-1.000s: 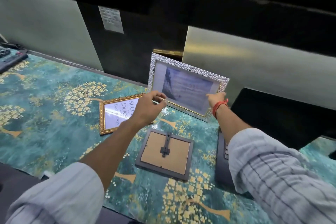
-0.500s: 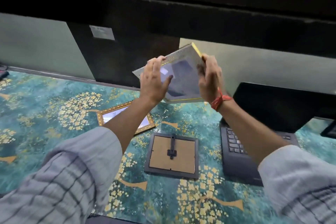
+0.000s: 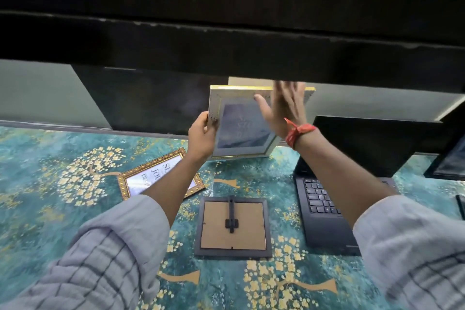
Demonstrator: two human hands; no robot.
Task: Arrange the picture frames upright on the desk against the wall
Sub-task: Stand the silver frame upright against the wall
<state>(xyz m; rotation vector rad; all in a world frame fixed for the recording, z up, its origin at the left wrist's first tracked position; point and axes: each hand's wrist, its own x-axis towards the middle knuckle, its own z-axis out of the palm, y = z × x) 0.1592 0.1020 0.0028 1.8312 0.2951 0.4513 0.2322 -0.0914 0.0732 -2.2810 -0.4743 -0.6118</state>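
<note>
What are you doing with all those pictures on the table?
A person is standing a silver picture frame up at the back of the desk, near the wall. The left hand grips its left edge, while the right hand lies open and flat across its front. Two more frames are lying flat on the desk: a gold frame face up, and a dark frame face down beside a laptop.

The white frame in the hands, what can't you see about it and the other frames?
- Head view: the white frame, picture too blurred to tell; right hand covers its right side, left hand its left edge.
- Right hand fingertips: cut off by the dark shelf.
- Gold frame: words partly hidden by the left arm.
- Dark frame: lying face down, front unseen.
</note>
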